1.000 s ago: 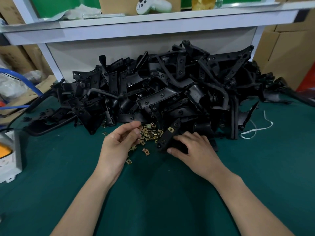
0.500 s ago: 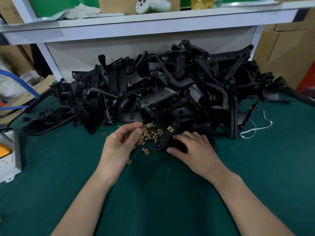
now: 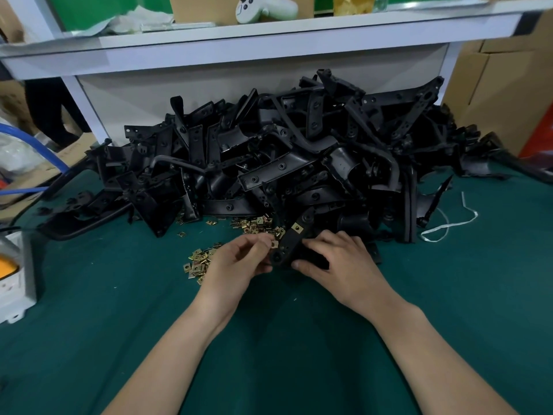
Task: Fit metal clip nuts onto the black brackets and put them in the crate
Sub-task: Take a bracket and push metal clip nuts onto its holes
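Head view, the only one. Left hand (image 3: 239, 262) pinches one clip nut (image 3: 273, 243) between thumb and forefinger, right at the near end of the bracket (image 3: 291, 245). Right hand (image 3: 339, 259) has its fingers curled over that bracket, holding it down on the counter (image 3: 269, 354). That's mid-width, just in front of the pile of brackets (image 3: 299, 163) along the far edge. One fitted nut (image 3: 296, 227) already sits further up the same bracket, so my read is nut two, for the lower hole.

How to do it well, my take:
- lead the clip's open side onto the bracket edge, square, not cocked
- right hand should hold the bracket flat and take the push, else it skids into the pile
- slide until the clip hole lines up with the bracket hole; can't tell from here how close it is
- check it seats flush, like the fitted nut

Loose clip nuts (image 3: 197, 265) lie just left of the left hand, with more at the pile's foot. No crate in view, so placing comes later.
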A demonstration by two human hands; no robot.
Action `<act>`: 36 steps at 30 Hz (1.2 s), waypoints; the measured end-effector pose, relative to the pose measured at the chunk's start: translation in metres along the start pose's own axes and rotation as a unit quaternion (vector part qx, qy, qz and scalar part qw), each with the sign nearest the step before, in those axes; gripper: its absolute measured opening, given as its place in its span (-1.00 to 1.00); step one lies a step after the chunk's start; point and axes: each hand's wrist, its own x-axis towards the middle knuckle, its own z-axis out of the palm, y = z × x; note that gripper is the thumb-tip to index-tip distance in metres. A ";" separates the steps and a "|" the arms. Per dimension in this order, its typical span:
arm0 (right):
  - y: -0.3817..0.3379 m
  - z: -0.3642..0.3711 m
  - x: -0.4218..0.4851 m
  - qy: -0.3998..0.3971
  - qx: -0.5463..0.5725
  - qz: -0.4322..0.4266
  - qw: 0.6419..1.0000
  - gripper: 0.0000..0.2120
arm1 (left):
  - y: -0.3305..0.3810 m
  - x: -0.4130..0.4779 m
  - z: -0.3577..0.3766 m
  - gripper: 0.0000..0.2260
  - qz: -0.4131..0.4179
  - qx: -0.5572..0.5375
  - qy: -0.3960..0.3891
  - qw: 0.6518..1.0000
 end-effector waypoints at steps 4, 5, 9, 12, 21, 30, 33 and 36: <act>0.000 0.000 -0.001 0.006 0.011 -0.004 1.000 -0.27 | 0.000 0.000 0.000 -0.86 -0.002 0.012 0.005 1.000; 0.000 -0.001 -0.001 0.007 0.012 -0.005 1.000 -0.29 | 0.001 -0.001 0.000 -0.86 0.000 0.018 0.008 1.000; -0.002 -0.001 -0.002 0.015 0.000 -0.006 1.000 -0.40 | 0.002 -0.004 0.000 -0.87 0.028 0.081 0.021 0.996; -0.005 -0.001 -0.003 0.018 -0.006 -0.005 1.000 -0.41 | 0.003 -0.008 0.007 -0.87 0.067 0.134 0.028 0.988; -0.008 -0.002 -0.004 0.033 -0.007 0.005 0.999 -0.48 | -0.007 -0.019 0.019 -0.67 0.119 0.273 0.056 0.953; -0.008 -0.002 -0.004 0.033 -0.011 0.006 0.999 -0.47 | -0.014 -0.018 0.017 -0.71 0.144 0.327 0.074 0.931; -0.008 -0.002 -0.004 0.029 -0.013 0.006 0.999 -0.47 | -0.014 -0.019 0.017 -0.59 0.140 0.358 0.071 0.920; -0.008 -0.003 -0.004 0.028 -0.012 0.005 1.000 -0.47 | -0.010 -0.021 0.018 -0.58 0.171 0.418 0.082 0.889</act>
